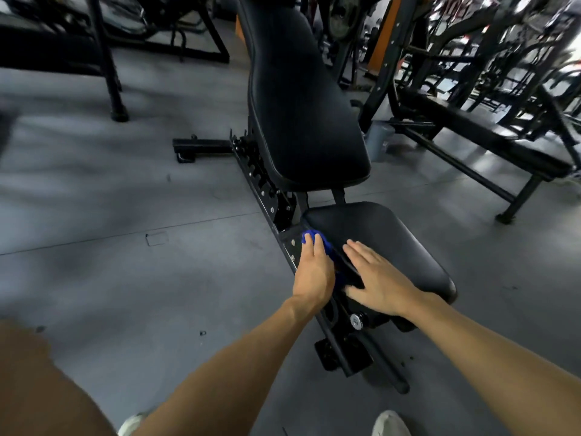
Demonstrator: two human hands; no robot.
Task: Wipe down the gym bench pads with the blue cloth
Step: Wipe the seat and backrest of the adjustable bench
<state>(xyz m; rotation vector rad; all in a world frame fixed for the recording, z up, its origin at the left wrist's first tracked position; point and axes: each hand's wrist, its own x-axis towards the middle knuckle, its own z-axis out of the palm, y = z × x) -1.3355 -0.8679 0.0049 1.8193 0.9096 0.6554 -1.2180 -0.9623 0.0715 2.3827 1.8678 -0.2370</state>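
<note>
The left hand point(312, 272) presses the blue cloth point(327, 247) against the left side edge of the seat pad point(393, 243), fingers extended over the cloth, which shows as a bunched patch at the fingertips and along the inner edge of the hand. Whether the thumb curls round the cloth cannot be told. The right hand point(380, 280) lies flat and released on top of the seat pad near its front left corner, fingers straight and slightly spread, holding nothing. The two hands sit just beside each other, with the pad's edge between them.

The bench has two black pads: the seat pad under the hands and one long back pad point(298, 99), tilted upward beyond it, with a narrow gap between them. Both rest on one black steel frame point(267, 196) standing on the grey floor point(125, 247). Two light shoes point(391, 423) show at the bottom edge. A second black bench point(490, 133) stands to the right, among blurred dark racks.
</note>
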